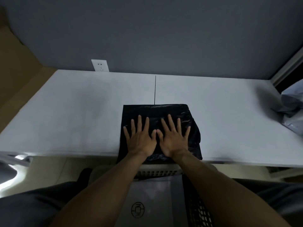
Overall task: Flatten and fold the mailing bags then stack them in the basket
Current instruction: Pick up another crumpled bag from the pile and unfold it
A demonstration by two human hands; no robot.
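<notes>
2 hands, no pinch: left hand (141,140) & right hand (174,139) lie flat, fingers spread, pressing black mailing bag (155,110) at near edge of table (73,112), basket (157,173) just below. Risk: slick plastic w/ trapped air may spring back or slide off.

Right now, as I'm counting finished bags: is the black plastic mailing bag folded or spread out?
Folded: the black plastic mailing bag is a compact, layered square; left hand and right hand press it flat.
</notes>
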